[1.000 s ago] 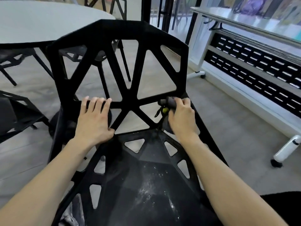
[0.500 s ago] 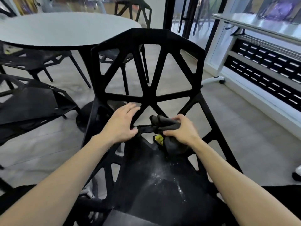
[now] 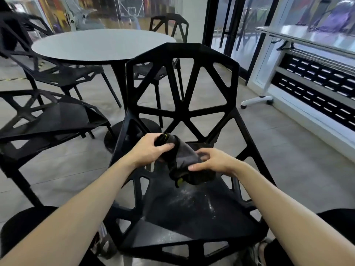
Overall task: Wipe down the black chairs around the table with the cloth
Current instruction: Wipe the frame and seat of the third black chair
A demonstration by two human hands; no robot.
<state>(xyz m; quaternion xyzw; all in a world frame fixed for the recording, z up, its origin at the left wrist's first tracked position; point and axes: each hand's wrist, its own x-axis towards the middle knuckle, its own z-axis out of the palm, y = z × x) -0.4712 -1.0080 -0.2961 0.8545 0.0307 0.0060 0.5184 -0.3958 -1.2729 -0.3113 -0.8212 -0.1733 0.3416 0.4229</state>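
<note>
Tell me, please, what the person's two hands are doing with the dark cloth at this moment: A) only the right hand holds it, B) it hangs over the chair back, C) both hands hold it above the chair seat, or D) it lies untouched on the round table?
C: the left hand grips the upper end of the cloth and the right hand holds its lower part, over the seat of the near chair.

This looks like a break-out or café corner of an office or public building; a round grey table on a single pedestal stands ringed by black geometric chairs; glass partitions with dark frames run behind it; a white folding table on castors sits along the right wall; the floor is grey tile.
</note>
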